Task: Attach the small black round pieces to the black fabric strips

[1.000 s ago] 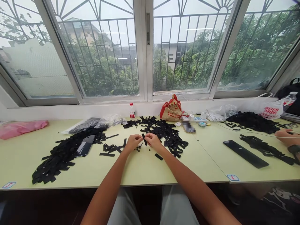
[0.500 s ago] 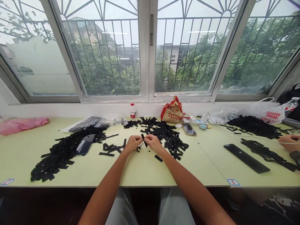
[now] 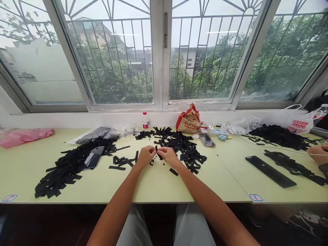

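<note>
My left hand (image 3: 146, 156) and my right hand (image 3: 167, 156) meet above the table, fingers pinched. Between their fingertips is a short black fabric strip (image 3: 160, 157), partly hidden by the fingers and looking bent. Small round black pieces (image 3: 151, 163) lie scattered just below my hands. A loose pile of black strips (image 3: 186, 143) spreads behind and to the right of my right hand. A single strip (image 3: 173, 172) rests beside my right wrist, and several more strips (image 3: 123, 160) lie to the left of my left hand.
A long heap of black strips (image 3: 61, 171) with a dark flat phone-like slab (image 3: 93, 158) covers the left side. A bottle (image 3: 145, 121) and paper bag (image 3: 189, 120) stand at the back. On the right are a black slab (image 3: 270, 171), more strips (image 3: 279, 136) and another person's hand (image 3: 318, 153).
The strip between my fingertips has changed from straight to seemingly bent. My hands stay in nearly the same place. The view has shifted slightly.
</note>
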{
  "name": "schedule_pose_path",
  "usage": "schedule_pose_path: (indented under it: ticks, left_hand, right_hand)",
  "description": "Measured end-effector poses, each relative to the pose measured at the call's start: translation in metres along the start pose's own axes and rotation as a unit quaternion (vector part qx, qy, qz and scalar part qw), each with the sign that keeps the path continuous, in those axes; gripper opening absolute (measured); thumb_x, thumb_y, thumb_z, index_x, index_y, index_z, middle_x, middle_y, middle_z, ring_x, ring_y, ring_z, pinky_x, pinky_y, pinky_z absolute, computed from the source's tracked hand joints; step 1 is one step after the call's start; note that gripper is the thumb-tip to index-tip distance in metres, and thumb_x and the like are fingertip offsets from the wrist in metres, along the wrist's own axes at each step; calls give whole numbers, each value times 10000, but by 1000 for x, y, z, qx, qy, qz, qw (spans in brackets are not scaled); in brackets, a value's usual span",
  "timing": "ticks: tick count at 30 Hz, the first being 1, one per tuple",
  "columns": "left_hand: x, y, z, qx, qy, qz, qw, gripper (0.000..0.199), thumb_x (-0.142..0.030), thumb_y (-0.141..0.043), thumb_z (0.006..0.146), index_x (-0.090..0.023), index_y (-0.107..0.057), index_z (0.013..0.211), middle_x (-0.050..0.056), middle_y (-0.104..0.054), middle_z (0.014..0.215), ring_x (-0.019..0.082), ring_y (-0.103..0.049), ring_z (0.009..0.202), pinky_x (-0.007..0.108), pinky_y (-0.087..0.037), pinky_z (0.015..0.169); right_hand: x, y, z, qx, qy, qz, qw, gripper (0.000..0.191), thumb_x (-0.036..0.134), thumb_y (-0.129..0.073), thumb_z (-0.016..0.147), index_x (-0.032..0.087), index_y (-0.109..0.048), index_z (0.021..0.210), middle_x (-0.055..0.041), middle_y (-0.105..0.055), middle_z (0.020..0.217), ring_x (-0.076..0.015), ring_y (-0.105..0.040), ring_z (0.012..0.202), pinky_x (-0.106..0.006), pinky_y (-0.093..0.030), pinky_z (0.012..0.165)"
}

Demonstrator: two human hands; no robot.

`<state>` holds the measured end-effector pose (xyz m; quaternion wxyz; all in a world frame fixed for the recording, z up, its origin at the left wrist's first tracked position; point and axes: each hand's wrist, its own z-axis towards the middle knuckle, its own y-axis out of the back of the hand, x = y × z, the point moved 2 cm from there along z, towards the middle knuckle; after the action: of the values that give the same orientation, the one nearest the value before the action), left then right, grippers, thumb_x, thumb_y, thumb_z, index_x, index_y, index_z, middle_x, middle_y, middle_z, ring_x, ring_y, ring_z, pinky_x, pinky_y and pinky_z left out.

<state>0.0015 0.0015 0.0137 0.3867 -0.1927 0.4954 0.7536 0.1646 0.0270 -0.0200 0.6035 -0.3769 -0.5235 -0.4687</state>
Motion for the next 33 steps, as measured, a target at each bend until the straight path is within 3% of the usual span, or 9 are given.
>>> schedule_pose_path:
  ticks: [3,7,11,17,23,33]
  left_hand:
    - [0,0,0,-22,-25,14,999,200,-324,-562,825,-188,-620,690,30,-636,727,148,-532,673,254,-391,643]
    - [2,1,1,-27,4,-36,999,296,-435,-573,861,-182,-655,731,25,-638,705,151,-530,647,261,-397,621]
    - [7,0,2,18,29,-57,998,349,-476,-559,876,-174,-674,743,11,-620,657,146,-513,603,264,-382,589]
    - [25,-4,0,48,-21,65,996,227,-298,-536,874,-191,-730,923,63,-670,896,169,-600,729,289,-436,695]
    - [26,-4,-1,93,-47,95,990,247,-253,-503,885,-188,-740,909,81,-660,920,189,-617,794,308,-455,767]
    - [16,8,-4,220,-25,34,975,292,-457,-616,829,-239,-735,984,46,-614,977,183,-597,795,301,-478,749]
  right_hand:
    - [2,2,0,4,-11,33,999,392,505,-751,685,173,-741,894,39,-506,544,-98,-382,480,-251,-284,465]
    - [2,5,4,-6,-16,74,997,407,513,-778,659,175,-722,878,35,-531,580,-98,-424,503,-252,-320,488]
    - [-2,6,6,-14,-28,77,997,413,514,-777,665,166,-706,878,35,-533,578,-92,-429,504,-237,-304,475]
    - [-2,13,3,-63,-42,98,992,382,469,-763,683,150,-674,873,36,-521,561,-88,-426,511,-227,-281,477]
    - [0,13,2,-81,-60,95,990,357,448,-748,677,153,-662,861,39,-516,542,-86,-420,491,-226,-275,470]
    - [1,14,2,-91,-70,99,988,341,443,-739,678,163,-665,858,38,-519,533,-93,-431,493,-231,-281,468]
